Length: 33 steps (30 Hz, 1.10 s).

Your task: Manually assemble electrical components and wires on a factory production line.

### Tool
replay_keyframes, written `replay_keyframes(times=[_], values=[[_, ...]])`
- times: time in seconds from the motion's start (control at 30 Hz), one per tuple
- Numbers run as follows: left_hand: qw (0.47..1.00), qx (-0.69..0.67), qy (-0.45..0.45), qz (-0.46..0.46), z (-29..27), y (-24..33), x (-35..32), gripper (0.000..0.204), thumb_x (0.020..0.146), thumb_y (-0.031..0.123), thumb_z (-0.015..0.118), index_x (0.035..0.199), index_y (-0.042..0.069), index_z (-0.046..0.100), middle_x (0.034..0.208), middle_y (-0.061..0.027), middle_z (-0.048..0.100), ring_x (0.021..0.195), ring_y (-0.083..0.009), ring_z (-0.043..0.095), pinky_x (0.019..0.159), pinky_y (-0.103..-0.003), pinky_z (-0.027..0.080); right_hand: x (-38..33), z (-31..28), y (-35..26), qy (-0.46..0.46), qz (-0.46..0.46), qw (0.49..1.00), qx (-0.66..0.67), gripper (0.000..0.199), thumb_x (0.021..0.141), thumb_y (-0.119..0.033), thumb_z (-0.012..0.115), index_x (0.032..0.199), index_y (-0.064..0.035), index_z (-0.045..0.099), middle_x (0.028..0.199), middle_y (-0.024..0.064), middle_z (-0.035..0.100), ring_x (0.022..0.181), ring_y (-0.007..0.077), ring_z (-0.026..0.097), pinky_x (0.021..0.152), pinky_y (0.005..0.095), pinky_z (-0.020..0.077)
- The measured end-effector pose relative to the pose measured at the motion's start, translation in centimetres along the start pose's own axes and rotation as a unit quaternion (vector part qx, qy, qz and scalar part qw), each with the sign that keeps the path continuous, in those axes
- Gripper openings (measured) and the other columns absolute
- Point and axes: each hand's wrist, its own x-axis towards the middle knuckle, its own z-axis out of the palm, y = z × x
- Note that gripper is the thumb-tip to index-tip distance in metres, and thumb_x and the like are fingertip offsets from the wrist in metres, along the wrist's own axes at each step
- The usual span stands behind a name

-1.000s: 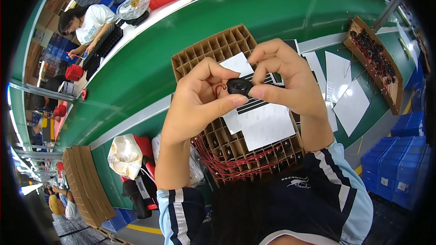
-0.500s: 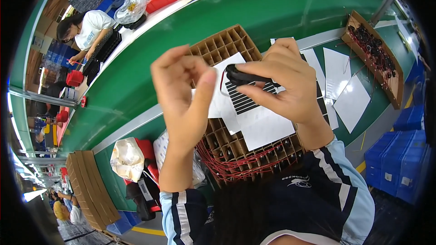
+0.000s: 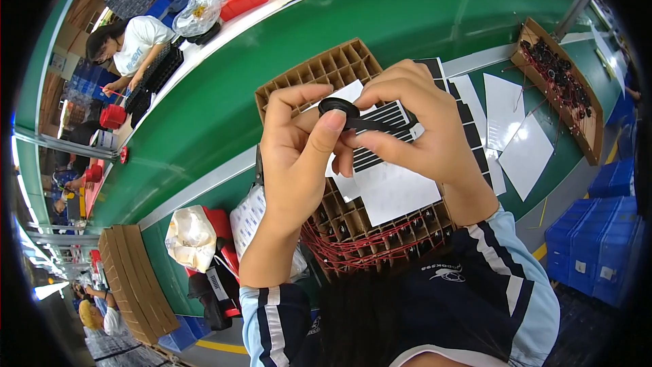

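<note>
Between both hands, above the divided cardboard box (image 3: 316, 73), is a small round black part (image 3: 335, 105) with a black strip (image 3: 380, 124) running off its right side. My left hand (image 3: 293, 156) grips the round part, its thumb pressed on the near face. My right hand (image 3: 428, 119) is closed at the right side of the part and strip, index finger and thumb close to them; its other fingers are partly hidden. Below lie a sheet of black strips (image 3: 367, 162) and white paper (image 3: 401, 194), over the box. Red wires (image 3: 367, 253) cross its near cells, where dark parts sit.
At right are loose white sheets (image 3: 504, 110) and a cardboard tray (image 3: 592, 137) of wired black parts. At left lie a whitish bag (image 3: 190, 238) and a red container (image 3: 219, 221). Blue crates (image 3: 577, 251) stand right of the table; across the bench a person (image 3: 139, 44) works.
My left hand has moved right and closed on the round part, which was in my right hand alone. The part has shifted slightly left, and the strip now shows stretched toward the right.
</note>
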Motion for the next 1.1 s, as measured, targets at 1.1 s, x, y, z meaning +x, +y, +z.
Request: replay_keyframes(times=[1.1], values=[[0.996,-0.026,-0.081,-0.030,-0.8,-0.2,0.1,0.022,0.085,0.011,0.053,0.097,0.001,0.038,0.069,-0.0117,0.056,0.046,-0.0117,0.050,0.041,-0.020,0.039,0.0,-0.4,0.7,-0.048,0.022,0.998,0.015,0.013,0.073,-0.013,0.061,0.071,-0.0023,0.054,0.074,0.0049,0.053,0.071,0.0166,0.047,0.065,0.0259,0.0358]])
